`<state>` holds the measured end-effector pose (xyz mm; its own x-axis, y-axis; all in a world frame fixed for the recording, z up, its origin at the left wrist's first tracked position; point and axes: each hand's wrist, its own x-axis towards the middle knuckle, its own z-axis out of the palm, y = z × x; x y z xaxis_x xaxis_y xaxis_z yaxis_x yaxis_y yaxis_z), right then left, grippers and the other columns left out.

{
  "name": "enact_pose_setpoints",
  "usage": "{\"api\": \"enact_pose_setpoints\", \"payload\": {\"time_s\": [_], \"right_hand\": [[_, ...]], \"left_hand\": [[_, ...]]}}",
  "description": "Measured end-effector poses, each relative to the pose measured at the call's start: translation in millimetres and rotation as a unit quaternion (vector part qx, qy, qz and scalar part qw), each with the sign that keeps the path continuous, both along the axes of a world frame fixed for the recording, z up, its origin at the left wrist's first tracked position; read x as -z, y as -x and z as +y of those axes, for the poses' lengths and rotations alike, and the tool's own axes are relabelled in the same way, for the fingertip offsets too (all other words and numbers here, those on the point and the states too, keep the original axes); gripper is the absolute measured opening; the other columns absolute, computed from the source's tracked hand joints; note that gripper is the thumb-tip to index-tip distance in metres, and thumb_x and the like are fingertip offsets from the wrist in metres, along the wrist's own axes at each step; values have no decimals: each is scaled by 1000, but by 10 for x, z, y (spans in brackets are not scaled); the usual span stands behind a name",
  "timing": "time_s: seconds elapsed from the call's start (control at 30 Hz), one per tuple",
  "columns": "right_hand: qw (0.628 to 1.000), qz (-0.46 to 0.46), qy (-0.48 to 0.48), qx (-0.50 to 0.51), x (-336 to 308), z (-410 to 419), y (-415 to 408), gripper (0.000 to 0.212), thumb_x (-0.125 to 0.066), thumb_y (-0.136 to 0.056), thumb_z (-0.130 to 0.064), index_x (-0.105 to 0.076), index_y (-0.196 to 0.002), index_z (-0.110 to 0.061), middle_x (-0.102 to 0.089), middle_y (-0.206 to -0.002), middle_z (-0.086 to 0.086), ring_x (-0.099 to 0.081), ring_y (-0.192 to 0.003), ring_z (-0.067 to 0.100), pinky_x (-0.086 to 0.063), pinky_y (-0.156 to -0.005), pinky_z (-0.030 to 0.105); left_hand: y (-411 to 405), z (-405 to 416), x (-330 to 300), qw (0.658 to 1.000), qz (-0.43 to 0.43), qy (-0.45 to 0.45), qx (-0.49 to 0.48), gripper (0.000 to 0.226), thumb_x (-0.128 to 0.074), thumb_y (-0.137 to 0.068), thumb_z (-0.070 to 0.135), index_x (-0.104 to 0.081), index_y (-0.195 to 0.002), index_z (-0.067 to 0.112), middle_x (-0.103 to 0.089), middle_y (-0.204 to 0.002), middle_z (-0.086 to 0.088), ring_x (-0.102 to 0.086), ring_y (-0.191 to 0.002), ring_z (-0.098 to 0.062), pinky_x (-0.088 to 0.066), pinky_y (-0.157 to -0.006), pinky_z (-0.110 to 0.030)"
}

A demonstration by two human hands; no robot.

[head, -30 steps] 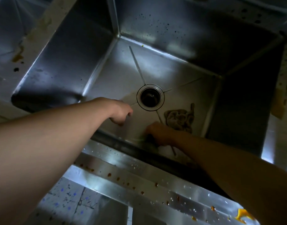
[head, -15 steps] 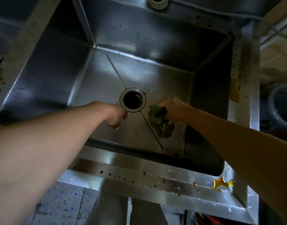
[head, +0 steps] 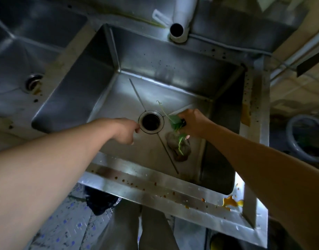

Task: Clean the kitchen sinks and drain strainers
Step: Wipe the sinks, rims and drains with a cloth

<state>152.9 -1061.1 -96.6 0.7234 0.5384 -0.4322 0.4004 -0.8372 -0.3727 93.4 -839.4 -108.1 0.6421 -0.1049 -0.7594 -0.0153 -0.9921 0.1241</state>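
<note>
Your right hand (head: 192,122) has come up off the sink (head: 173,91) floor since a second ago and now pinches a wad of green vegetable scraps (head: 175,121), a thin stem trailing away from it over the open drain hole (head: 151,121) just to its left; half a second ago the wad was still low against the basin. Directly below that hand the brown rag (head: 180,147) lies flat on the floor. Your left hand (head: 127,129) stays loosely curled, holding nothing, its fingertips at the drain's rim. The debris looks cleared; wiping and the strainers appear to remain
</note>
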Motion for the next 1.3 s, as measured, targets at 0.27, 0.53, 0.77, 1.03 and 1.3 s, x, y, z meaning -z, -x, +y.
{"api": "enact_pose_setpoints", "payload": {"time_s": [0.27,0.53,0.77,1.03,1.3], "right_hand": [[999,-3,-39,-34,-565,447,122,22,-71,-78,-4,-69,-100,-4,-68,-102,12,-66,-92,25,-52,-87,37],[994,-41,-87,-56,-1000,1091,436,22,-73,-76,-4,-71,-97,-8,-68,-90,5,-66,-74,17,-53,-70,17],[988,-33,-143,-50,-1245,1788,1056,19,-70,-75,5,-69,-80,-13,-66,-75,2,-61,-51,6,-48,-46,10],[985,-43,-154,-65,-1126,2534,1953,23,-76,-76,-5,-73,-94,-18,-62,-80,-6,-58,-69,5,-33,-46,-3],[974,-3,-196,-110,-498,3038,2645,16,-71,-74,3,-70,-84,-9,-68,-80,7,-65,-71,16,-53,-64,27]], "left_hand": [[436,326,-524,978,-82,81,-174,57,-62,-88,21,-40,-140,23,-57,-128,-2,-54,-115,-22,-44,-95,-27],[1077,890,-1032,943,-156,95,-280,52,-61,-90,14,-45,-139,19,-57,-130,-4,-55,-115,-21,-43,-93,-25],[1938,1451,-1280,893,-214,127,-374,44,-60,-91,13,-49,-133,20,-55,-125,0,-52,-103,-14,-41,-85,-25],[2886,2000,-1219,871,-218,133,-420,40,-61,-91,17,-50,-130,21,-54,-116,3,-49,-96,-11,-40,-80,-26],[3441,2329,-619,851,-184,148,-469,43,-57,-93,16,-48,-135,18,-53,-132,-4,-51,-119,-21,-41,-94,-26]]}}
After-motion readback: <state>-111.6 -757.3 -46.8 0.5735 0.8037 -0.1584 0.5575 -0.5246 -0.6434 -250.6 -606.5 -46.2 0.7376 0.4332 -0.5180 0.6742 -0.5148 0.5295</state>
